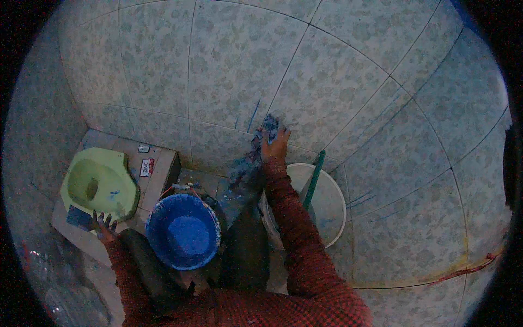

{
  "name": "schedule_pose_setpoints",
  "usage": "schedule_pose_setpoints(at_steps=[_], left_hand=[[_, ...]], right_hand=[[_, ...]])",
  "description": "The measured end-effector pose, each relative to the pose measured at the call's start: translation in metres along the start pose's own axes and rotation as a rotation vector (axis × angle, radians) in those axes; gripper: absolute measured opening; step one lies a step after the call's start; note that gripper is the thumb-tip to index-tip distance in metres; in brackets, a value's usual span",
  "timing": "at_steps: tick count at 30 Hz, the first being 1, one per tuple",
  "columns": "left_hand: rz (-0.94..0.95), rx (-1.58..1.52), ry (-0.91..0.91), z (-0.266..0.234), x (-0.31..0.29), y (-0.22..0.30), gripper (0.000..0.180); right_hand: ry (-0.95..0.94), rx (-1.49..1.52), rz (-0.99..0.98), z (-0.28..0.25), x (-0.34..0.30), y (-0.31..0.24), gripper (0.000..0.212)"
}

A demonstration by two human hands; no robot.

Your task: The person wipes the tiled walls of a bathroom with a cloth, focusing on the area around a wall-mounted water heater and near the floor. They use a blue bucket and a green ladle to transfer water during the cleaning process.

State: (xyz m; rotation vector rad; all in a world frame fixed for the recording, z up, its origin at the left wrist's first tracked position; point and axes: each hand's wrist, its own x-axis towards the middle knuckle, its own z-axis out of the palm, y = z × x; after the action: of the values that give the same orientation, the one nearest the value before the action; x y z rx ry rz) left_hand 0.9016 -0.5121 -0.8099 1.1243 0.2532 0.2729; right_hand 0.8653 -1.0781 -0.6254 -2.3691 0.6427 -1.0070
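Two red checked sleeves (313, 245) are noted toward 6 o'clock. A blue bucket (155, 231) is stood between the legs (245, 245) at 7 o'clock. At 8 o'clock, the left hand (104, 226) is seen with fingers spread beside a dark blue flat pad (78, 218); whether it is gripped cannot be told. A pale-green squat pan (128, 191) is set just beyond, at 9 o'clock. At 4 o'clock, a white tub (345, 211) is crossed by a green rod (314, 181). Near centre, toward 12 o'clock, the right hand (276, 145) is found part closed, its fingers curved over a blue-stained cloth (270, 124) held to the tiled wall (234, 65), where blue streaks (254, 115) are observed.
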Motion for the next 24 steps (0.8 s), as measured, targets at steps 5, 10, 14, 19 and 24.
schedule_pose_setpoints(at_steps=[5, 10, 14, 19, 24], left_hand=[[0.223, 0.362, -0.123, -0.009, -0.002, -0.007, 0.058], [0.141, 0.193, 0.033, 0.033, -0.030, 0.012, 0.054], [-0.012, -0.009, 0.111, 0.011, -0.016, 0.017, 0.049], [-0.050, 0.028, 0.139, 0.022, -0.027, 0.032, 0.050], [-0.053, 0.070, 0.135, 0.030, -0.021, 0.011, 0.050]], right_hand=[[0.185, -0.074, -0.079, -0.010, 0.035, -0.048, 0.049], [0.006, -0.438, -0.224, 0.034, 0.015, -0.008, 0.047], [-0.009, -0.228, -0.151, 0.053, -0.003, -0.004, 0.043], [0.113, -0.160, -0.182, -0.014, 0.041, -0.043, 0.049], [-0.181, -0.365, -0.254, 0.013, 0.013, -0.006, 0.042]])
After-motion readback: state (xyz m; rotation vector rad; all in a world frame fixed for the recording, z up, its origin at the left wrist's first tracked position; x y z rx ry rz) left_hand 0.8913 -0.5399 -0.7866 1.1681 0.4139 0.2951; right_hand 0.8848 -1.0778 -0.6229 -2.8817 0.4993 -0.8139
